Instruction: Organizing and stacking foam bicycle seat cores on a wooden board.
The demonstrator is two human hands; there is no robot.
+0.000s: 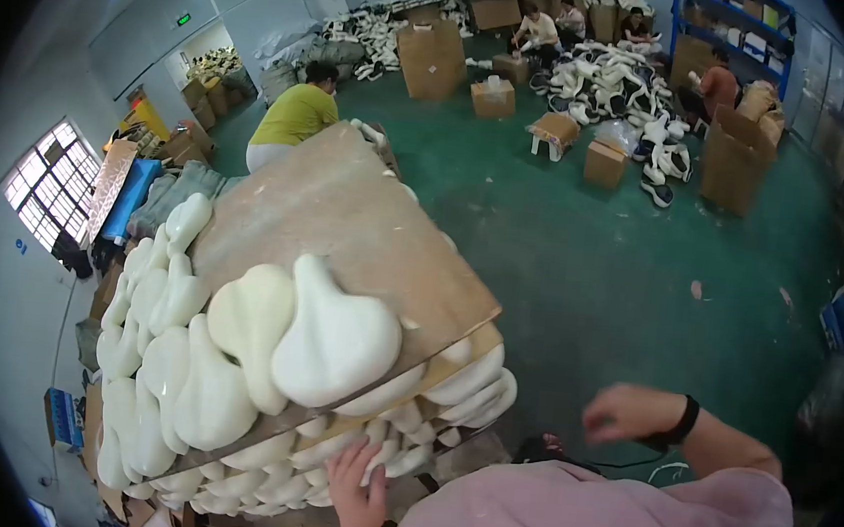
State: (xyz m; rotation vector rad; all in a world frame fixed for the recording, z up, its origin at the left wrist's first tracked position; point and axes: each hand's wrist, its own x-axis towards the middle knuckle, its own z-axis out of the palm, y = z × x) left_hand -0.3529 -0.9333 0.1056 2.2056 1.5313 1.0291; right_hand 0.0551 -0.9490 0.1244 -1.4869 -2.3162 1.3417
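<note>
White, saddle-shaped foam pads (340, 342) lie in rows on the top board (346, 212) of a layered stack; a cream one (254, 324) sits among them. More pads show between the boards below. My left hand (357, 494) is at the stack's near side, fingers stretched up beside the lower pads; whether it touches them I cannot tell. Out to the right, over the floor, hangs my right hand (620, 413), loosely bent and a little blurred, with nothing seen in it. Dark bands circle both wrists.
Beyond the stack a person in a yellow-green top (294, 117) bends over. Several people sit at the back around a heap of white and dark pads (608, 84). Cardboard boxes (430, 58) stand on the green floor (562, 266). A blue shelf (733, 35) is at the far right.
</note>
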